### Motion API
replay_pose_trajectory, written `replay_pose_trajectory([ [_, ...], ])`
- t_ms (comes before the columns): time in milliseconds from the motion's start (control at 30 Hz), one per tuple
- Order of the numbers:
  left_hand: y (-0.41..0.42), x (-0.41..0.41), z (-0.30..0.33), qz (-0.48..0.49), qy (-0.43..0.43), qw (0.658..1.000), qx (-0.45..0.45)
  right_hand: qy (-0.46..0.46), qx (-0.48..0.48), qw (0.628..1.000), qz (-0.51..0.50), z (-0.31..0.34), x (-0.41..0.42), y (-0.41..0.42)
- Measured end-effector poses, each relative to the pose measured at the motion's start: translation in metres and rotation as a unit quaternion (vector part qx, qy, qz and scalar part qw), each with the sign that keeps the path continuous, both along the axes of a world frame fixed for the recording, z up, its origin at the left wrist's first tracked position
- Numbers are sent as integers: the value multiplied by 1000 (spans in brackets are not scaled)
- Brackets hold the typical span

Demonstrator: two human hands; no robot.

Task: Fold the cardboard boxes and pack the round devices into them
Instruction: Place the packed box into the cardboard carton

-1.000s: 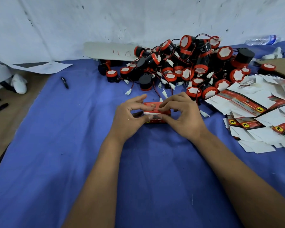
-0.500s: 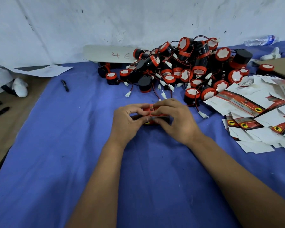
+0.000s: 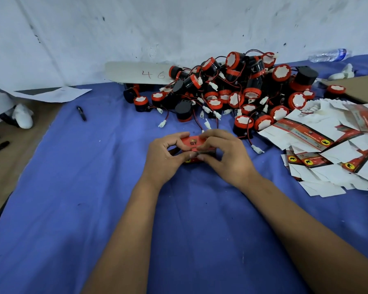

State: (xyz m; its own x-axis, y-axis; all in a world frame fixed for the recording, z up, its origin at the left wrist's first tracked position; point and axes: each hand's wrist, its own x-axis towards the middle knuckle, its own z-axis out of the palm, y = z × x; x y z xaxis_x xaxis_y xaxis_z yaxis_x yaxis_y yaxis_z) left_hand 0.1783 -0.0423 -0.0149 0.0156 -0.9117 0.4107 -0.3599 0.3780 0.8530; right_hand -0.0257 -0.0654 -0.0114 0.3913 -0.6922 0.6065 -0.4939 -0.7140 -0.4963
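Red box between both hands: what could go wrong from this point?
1. Both hands, left hand and right hand, pinch the red box; too hard a squeeze could crease it.
2. A loose wire with a white connector trails beside the right hand and could snag.

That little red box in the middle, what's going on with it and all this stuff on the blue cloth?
A person is working one red box with both hands: the left hand and the right hand grip it from either side, low over the blue cloth. Whether a device is inside cannot be seen. Behind it lies a heap of round devices with trailing wires, still unpacked. To the right sits a pile of flat unfolded boxes.
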Motion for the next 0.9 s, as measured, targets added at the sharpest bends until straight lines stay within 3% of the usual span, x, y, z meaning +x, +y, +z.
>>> replay_pose_trajectory([
  [167,5,0,4,-13,9,1000,24,47,62,996,49,3,-3,-4],
  [433,16,-37,26,-81,9,996,32,54,64,996,-13,38,-45,38],
  [600,17,-162,84,-193,92,976,-46,72,-6,978,-198,121,-149,94],
  [733,31,-284,124,-304,156,940,-19,54,0,909,-413,188,-255,178],
  [900,78,-415,146,-380,111,918,-26,110,102,763,-628,219,-353,269],
])
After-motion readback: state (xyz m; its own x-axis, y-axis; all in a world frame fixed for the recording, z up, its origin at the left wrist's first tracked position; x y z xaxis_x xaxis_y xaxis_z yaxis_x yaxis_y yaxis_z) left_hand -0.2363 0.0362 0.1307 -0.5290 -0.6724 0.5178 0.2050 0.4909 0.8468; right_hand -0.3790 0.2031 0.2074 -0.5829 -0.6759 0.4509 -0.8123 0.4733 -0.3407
